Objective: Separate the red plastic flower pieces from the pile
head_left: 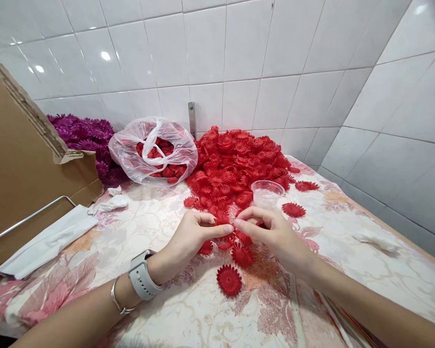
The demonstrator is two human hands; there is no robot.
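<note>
Over the middle of the table, my left hand pinches a red artificial flower between thumb and fingers. My right hand meets it from the right, thumb and forefinger pressed together at the flower's edge; whatever they pinch is too small to make out. Below both hands lie loose red flowers, among them a flat round one with a small centre hole and another just above it. A clear plastic cup stands right behind my right hand; its contents are hard to see.
A large heap of red flowers rests against the tiled wall. Left of it sit a clear plastic bag of red flowers and a purple flower pile. A cardboard box stands at the left. Floral cloth covers the table.
</note>
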